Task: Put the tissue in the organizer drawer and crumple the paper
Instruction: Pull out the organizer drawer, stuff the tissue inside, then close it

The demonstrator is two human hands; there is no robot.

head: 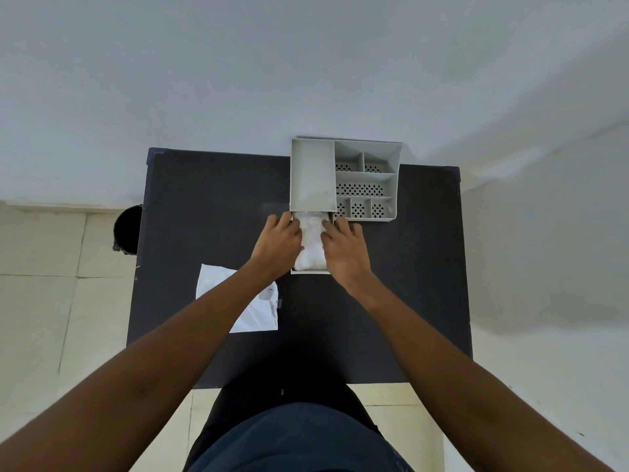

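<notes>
A grey desk organizer stands at the far middle of the black table. Its drawer is pulled out toward me. White tissue lies bunched inside the drawer. My left hand presses on the tissue's left side, fingers curled over the drawer's left wall. My right hand presses on the tissue's right side. A flat white sheet of paper lies on the table to the left, partly under my left forearm.
The organizer's right half has several open compartments with perforated floors. A black round bin stands on the tiled floor left of the table. A white wall rises right behind the table.
</notes>
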